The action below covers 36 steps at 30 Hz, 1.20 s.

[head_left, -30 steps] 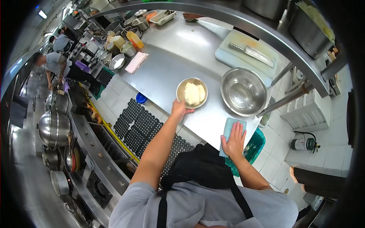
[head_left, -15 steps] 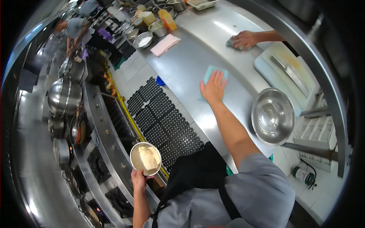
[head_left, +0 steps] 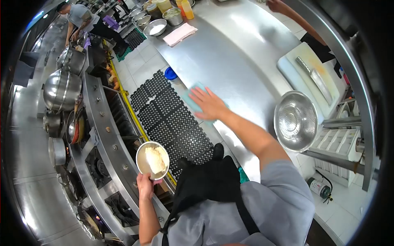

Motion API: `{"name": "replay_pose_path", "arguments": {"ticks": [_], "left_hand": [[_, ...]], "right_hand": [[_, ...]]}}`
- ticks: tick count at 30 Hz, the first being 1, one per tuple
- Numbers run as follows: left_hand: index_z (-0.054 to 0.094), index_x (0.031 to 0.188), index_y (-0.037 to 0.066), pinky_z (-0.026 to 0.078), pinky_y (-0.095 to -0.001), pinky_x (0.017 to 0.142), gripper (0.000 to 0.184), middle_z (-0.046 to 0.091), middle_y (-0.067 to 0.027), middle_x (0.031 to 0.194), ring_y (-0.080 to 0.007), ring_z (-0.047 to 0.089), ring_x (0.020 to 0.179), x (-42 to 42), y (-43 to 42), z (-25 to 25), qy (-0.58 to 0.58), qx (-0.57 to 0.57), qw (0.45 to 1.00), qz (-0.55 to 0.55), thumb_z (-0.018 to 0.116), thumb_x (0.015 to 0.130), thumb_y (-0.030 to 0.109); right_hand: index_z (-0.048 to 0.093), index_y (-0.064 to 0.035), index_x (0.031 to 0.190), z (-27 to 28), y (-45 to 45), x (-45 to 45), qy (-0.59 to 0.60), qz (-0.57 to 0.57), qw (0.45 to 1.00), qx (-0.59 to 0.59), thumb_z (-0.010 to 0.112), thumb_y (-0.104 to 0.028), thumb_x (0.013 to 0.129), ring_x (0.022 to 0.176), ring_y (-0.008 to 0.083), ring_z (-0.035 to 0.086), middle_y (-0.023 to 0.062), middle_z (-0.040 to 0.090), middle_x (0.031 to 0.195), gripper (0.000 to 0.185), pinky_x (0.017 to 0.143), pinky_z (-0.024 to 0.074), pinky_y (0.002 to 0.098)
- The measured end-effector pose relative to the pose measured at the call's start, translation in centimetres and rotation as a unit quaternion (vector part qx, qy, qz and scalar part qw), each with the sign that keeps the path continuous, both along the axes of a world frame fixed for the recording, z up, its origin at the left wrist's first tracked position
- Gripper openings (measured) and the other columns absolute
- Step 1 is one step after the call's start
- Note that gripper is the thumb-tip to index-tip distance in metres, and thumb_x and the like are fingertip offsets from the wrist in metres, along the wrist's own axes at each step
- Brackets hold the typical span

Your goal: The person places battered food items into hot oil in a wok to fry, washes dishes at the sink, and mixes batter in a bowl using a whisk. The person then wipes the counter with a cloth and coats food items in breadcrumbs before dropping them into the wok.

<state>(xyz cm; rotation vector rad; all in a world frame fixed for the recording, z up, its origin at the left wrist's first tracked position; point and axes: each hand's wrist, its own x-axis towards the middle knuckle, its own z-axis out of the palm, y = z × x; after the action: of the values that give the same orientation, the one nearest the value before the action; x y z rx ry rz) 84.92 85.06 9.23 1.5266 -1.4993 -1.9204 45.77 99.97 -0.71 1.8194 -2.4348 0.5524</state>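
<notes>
In my left hand is a small metal bowl, gripped by its rim over the gap beside the stove. A pale yellow, crumbly mass lies in the bowl; I cannot tell what it is. My right hand lies flat, fingers spread, on a light blue cloth at the aisle-side edge of the steel counter. Part of the cloth is hidden under the palm. Farther along that counter lies a folded pink cloth.
To the right are a perforated metal bowl and a cutting board with a cleaver. Stove burners and large pots line the left. A co-worker bends over the far stove; another person's arm shows top right.
My right hand has slid the blue cloth left to the counter's edge. The other person's hand has left the counter, moving up and away. My left hand still holds the bowl.
</notes>
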Motion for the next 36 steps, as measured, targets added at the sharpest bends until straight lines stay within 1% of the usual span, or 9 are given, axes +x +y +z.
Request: {"name": "replay_pose_path", "arguments": {"ticks": [6,10,15,18,20,23,26,29,36], "left_hand": [[0.052,0.114,-0.008,0.059,-0.0330,0.052,0.030,0.066,-0.0182,0.095,-0.0260,0.068,0.064,-4.5,-2.5,-1.7,0.037,0.019,0.991,-0.130,0.040,0.089,0.005],[0.052,0.114,-0.008,0.060,-0.0331,0.053,0.031,0.066,-0.0189,0.093,-0.0264,0.069,0.068,-4.7,-3.7,-2.1,0.055,0.047,0.982,-0.175,0.039,0.089,0.004],[0.054,0.113,-0.006,0.058,-0.0317,0.053,0.030,0.067,-0.0183,0.090,-0.0247,0.067,0.065,-2.4,-4.5,-0.6,0.069,0.045,0.971,-0.224,0.042,0.090,0.009],[0.052,0.114,-0.007,0.058,-0.0294,0.052,0.030,0.066,-0.0186,0.087,-0.0232,0.067,0.063,0.5,-5.8,0.2,0.088,0.026,0.974,-0.209,0.041,0.091,0.009],[0.048,0.118,-0.007,0.057,-0.0295,0.051,0.032,0.065,-0.0199,0.086,-0.0241,0.067,0.062,2.9,-6.8,1.2,0.099,0.015,0.976,-0.192,0.037,0.090,0.006],[0.049,0.117,-0.007,0.059,-0.0315,0.054,0.032,0.065,-0.0198,0.089,-0.0262,0.068,0.065,6.0,-8.2,1.1,0.101,0.010,0.984,-0.149,0.041,0.090,0.008],[0.046,0.119,-0.007,0.059,-0.0319,0.053,0.032,0.065,-0.0207,0.089,-0.0264,0.068,0.065,8.7,-8.5,1.5,0.108,-0.016,0.986,-0.123,0.038,0.092,0.009],[0.044,0.121,-0.008,0.058,-0.0321,0.051,0.033,0.064,-0.0216,0.088,-0.0256,0.068,0.062,10.2,-8.6,1.2,0.085,-0.031,0.993,-0.069,0.034,0.093,0.008],[0.041,0.118,-0.010,0.057,-0.0333,0.047,0.032,0.063,-0.0219,0.083,-0.0244,0.066,0.056,11.4,-9.4,0.5,0.095,-0.023,0.995,0.024,0.034,0.091,0.006]], "right_hand": [[0.032,-0.0009,0.144,2.5,17.8,15.3,-0.118,-0.291,0.949,0.035,0.059,-0.039,0.085,0.141,0.0346,0.024,0.0199,0.028,0.151,0.075,0.114,0.0153,0.0526],[0.025,0.0023,0.146,1.1,24.0,19.9,-0.068,-0.599,0.796,0.048,0.054,-0.040,0.088,0.143,0.0358,0.017,0.0227,0.022,0.153,0.078,0.114,0.0085,0.0549],[0.018,0.0078,0.146,-1.0,21.8,16.9,-0.057,-0.753,0.654,0.038,0.039,-0.056,0.092,0.143,0.0421,0.011,0.0270,0.015,0.153,0.086,0.110,0.0047,0.0642],[0.016,0.0069,0.146,1.1,19.5,16.5,-0.052,-0.723,0.685,0.077,0.042,-0.057,0.091,0.143,0.0433,0.007,0.0258,0.010,0.155,0.088,0.108,0.0035,0.0676],[0.032,0.0064,0.141,4.2,14.1,18.7,0.059,-0.655,0.751,0.057,0.053,-0.047,0.091,0.140,0.0392,0.024,0.0259,0.028,0.149,0.076,0.110,0.0167,0.0596],[0.059,0.0009,0.118,4.5,5.5,21.6,-0.332,-0.277,0.871,-0.234,0.062,-0.016,0.088,0.105,0.0241,0.063,0.0167,0.066,0.112,0.035,0.094,0.0462,0.0333],[0.060,-0.0005,0.117,10.3,-4.3,26.5,-0.311,-0.065,0.926,-0.207,0.067,-0.009,0.084,0.097,0.0241,0.066,0.0151,0.067,0.108,0.035,0.085,0.0516,0.0323],[0.053,-0.0011,0.127,15.0,-11.1,29.4,-0.201,0.176,0.957,-0.109,0.072,-0.010,0.077,0.111,0.0312,0.057,0.0181,0.060,0.120,0.054,0.096,0.0439,0.0396],[0.042,-0.0033,0.136,14.3,-20.3,29.0,-0.177,0.352,0.913,0.109,0.075,-0.013,0.073,0.120,0.0348,0.048,0.0177,0.052,0.130,0.072,0.102,0.0352,0.0432]]}}
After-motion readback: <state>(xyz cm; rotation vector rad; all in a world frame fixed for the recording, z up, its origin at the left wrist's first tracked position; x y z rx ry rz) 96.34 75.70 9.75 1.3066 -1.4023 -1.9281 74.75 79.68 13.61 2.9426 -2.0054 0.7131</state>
